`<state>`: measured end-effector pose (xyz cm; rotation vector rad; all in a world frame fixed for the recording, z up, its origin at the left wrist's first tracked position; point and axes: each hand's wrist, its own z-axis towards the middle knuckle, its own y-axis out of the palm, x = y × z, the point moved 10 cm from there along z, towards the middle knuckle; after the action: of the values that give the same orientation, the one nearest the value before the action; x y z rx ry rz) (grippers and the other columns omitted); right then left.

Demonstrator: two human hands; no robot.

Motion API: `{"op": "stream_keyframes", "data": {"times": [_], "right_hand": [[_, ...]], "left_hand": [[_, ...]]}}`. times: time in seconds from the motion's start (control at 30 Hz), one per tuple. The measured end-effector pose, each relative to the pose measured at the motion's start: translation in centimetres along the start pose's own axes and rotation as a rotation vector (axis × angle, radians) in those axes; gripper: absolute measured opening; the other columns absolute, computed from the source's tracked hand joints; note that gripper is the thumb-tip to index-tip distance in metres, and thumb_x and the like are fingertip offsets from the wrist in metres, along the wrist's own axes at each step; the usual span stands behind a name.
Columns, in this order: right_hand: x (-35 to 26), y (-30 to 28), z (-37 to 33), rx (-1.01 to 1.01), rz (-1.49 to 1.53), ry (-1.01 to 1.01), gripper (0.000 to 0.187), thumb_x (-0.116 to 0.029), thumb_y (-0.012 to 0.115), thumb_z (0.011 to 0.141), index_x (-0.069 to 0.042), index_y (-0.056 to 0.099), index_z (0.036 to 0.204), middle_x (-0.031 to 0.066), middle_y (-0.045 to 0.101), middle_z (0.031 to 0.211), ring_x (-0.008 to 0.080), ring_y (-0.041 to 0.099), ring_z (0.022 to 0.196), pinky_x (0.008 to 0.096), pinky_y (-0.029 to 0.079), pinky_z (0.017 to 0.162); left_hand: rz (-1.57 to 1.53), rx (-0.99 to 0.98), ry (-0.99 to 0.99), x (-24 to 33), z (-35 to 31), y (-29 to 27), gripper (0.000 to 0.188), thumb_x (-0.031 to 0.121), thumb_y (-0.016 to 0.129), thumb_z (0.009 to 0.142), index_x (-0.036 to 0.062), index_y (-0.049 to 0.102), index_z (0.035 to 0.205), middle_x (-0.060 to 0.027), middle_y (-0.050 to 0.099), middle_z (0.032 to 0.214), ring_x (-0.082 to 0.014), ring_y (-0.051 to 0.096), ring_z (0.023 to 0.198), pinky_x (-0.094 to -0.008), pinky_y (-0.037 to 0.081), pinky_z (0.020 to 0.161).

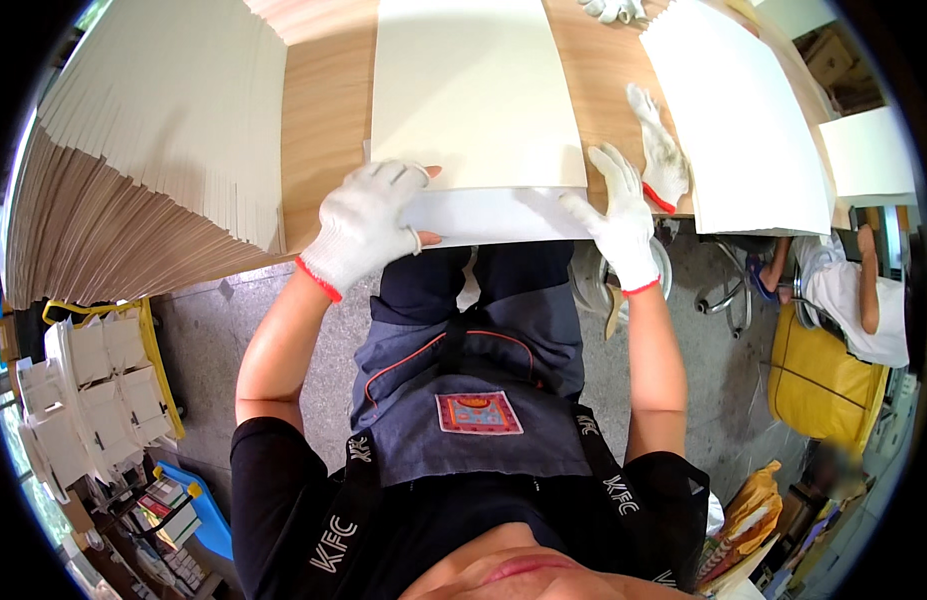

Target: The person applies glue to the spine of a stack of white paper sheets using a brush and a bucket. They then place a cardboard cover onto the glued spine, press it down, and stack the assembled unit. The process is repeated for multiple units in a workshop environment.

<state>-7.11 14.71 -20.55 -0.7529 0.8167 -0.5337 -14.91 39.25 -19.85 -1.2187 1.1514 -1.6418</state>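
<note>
A large cream-white sheet of card (pixel 473 95) lies lengthwise on the wooden table in front of me. Along its near end runs a brighter white strip (pixel 503 215); I cannot tell whether it is a folded flap or a separate sheet. My left hand (pixel 368 220), in a white glove with bare thumb and fingertip, curls round the strip's left end, thumb at the near edge and a finger at the far side. My right hand (pixel 618 215), gloved likewise, rests at the strip's right end, fingers spread and stretched away from me.
Fanned stacks of card stand on the left (pixel 173 120) and right (pixel 738 120). A loose white glove (pixel 663 155) lies beside my right hand, another (pixel 613 10) farther back. A stool (pixel 593 275) is under the table. A seated person (pixel 848 290) is at the right, near a yellow bundle (pixel 818 375).
</note>
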Motion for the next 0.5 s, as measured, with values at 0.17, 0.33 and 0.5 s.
{"op": "stream_keyframes", "data": {"times": [0.17, 0.33, 0.5], "right_hand": [[-3.4, 2.3, 3.4, -0.371, -0.004, -0.244, 0.047, -0.049, 0.068, 0.083, -0.008, 0.069, 0.106, 0.0132, 0.069, 0.105, 0.0315, 0.062, 0.105, 0.0415, 0.046, 0.094], [-0.4, 6.2, 7.7, -0.83, 0.082, 0.044, 0.046, -0.049, 0.072, 0.08, -0.004, 0.07, 0.09, 0.013, 0.07, 0.087, 0.03, 0.065, 0.085, 0.0399, 0.049, 0.078], [1.8, 7.7, 8.4, -0.779, 0.148, 0.186, 0.038, -0.042, 0.076, 0.08, -0.004, 0.068, 0.079, 0.0034, 0.061, 0.068, 0.0135, 0.057, 0.067, 0.0291, 0.045, 0.063]], "left_hand": [[0.142, -0.023, 0.052, 1.9, 0.3, 0.2, 0.038, 0.014, 0.068, 0.075, 0.0148, 0.065, 0.113, -0.0046, 0.063, 0.119, -0.0288, 0.061, 0.109, -0.0397, 0.052, 0.085], [-0.083, -0.271, -0.209, -5.5, 4.6, 1.8, 0.028, 0.036, 0.069, 0.084, 0.0116, 0.073, 0.098, -0.0073, 0.068, 0.105, -0.0298, 0.066, 0.095, -0.0422, 0.052, 0.075], [-0.231, -0.22, -0.427, -8.2, 5.1, 3.0, 0.031, 0.037, 0.074, 0.083, 0.0096, 0.071, 0.097, -0.0063, 0.067, 0.1, -0.0238, 0.065, 0.09, -0.0354, 0.049, 0.074]]}}
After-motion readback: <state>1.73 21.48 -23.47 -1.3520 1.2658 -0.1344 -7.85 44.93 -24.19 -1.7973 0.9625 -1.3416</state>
